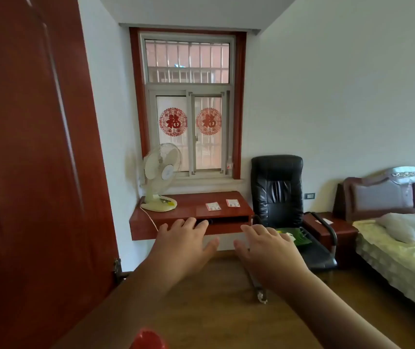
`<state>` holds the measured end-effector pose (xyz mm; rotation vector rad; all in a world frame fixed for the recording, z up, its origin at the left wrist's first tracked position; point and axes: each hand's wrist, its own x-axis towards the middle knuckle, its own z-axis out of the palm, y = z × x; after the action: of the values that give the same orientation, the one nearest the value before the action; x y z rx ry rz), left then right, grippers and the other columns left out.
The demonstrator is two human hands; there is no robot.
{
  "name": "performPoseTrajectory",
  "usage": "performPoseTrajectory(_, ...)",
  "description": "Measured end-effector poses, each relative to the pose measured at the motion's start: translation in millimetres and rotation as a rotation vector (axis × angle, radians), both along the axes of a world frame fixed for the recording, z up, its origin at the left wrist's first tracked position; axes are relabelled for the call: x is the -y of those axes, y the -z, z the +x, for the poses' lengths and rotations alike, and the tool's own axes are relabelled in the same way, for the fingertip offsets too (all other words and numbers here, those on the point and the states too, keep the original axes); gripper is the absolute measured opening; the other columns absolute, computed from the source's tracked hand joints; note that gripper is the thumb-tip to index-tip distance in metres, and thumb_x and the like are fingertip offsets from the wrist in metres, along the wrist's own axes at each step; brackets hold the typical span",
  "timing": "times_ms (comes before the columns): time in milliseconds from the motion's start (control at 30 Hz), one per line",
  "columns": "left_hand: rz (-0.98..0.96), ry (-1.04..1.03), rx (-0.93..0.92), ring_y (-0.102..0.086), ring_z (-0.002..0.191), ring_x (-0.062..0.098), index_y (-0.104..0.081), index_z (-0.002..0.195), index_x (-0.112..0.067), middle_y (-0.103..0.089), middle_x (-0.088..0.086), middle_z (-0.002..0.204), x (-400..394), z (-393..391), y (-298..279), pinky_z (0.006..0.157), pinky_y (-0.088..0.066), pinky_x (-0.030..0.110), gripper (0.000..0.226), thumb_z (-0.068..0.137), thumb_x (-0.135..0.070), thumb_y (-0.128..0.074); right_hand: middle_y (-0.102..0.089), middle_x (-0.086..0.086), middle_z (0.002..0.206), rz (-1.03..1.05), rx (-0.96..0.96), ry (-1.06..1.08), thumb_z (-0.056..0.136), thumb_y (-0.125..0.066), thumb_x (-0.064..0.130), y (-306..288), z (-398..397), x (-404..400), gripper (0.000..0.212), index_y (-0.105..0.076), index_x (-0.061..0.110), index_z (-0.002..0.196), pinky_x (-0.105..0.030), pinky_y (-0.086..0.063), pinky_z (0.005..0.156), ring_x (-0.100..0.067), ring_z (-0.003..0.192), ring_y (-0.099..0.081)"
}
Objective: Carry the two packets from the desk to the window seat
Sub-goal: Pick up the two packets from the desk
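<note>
- The left hand [185, 241] reaches forward at the middle of the view, palm down, fingers spread wide and flat, with nothing in it.
- The right hand [268, 248] is just beside it at its 3 o'clock, likewise flat with fingers splayed, and it grips nothing.
- Both hands are raised in the air, well apart from the two packets; in the picture their fingertips overlap the front edge of the desk [191, 222].
- The desk is a red-brown shelf fixed to the wall under the window [188, 107], at 12 o'clock from the hands.
- The left packet [213, 206] lies flat on the desk top, a small white one with red print.
- The right packet [233, 203] lies near it at its 3 o'clock, apart from it, also flat.
- A white table fan [159, 177] stands upright at the desk's 9 o'clock end, its cord hanging over the front.
- A black office chair [277, 187] stands at 3 o'clock of the desk, with something green [295, 236] on its seat.
- Beyond the chair at 3 o'clock stand a low nightstand [327, 227] and a bed [403, 253].
- A red-brown door [32, 159] fills the view's 9 o'clock side.
</note>
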<state>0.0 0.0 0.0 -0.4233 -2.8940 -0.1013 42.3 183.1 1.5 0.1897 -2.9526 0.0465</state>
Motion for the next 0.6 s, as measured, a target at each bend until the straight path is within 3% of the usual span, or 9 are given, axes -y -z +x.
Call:
performPoseTrajectory(267,0.012,0.081,-0.009,-0.021,0.152,0.021,-0.023,0.156,-0.028,-0.029,0.002,0.165,-40.2,-38.7,24.8,0.122,-0.015,0.048,0.068,0.097,-0.064,-0.019,-0.048,0.000,0.153,-0.133,-0.041,0.110,0.103,-0.027,0.055,25.8,-36.9,-42.4,0.059,-0.032,0.024,0.154,-0.040,-0.035,0.115,-0.021,0.140,-0.045)
performPoseTrajectory(600,-0.061,0.092,0.090,-0.016,0.153,0.017,-0.018,0.157,-0.032,-0.023,-0.002,0.167,-124.9,-120.9,35.7,0.122,-0.015,0.047,0.073,0.094,-0.069,-0.018,-0.046,-0.002,0.156,-0.013,-0.091,0.136,0.103,-0.026,0.055,48.7,-121.7,-138.7,0.062,-0.027,0.023,0.156,-0.043,-0.029,0.120,-0.023,0.145,-0.041)
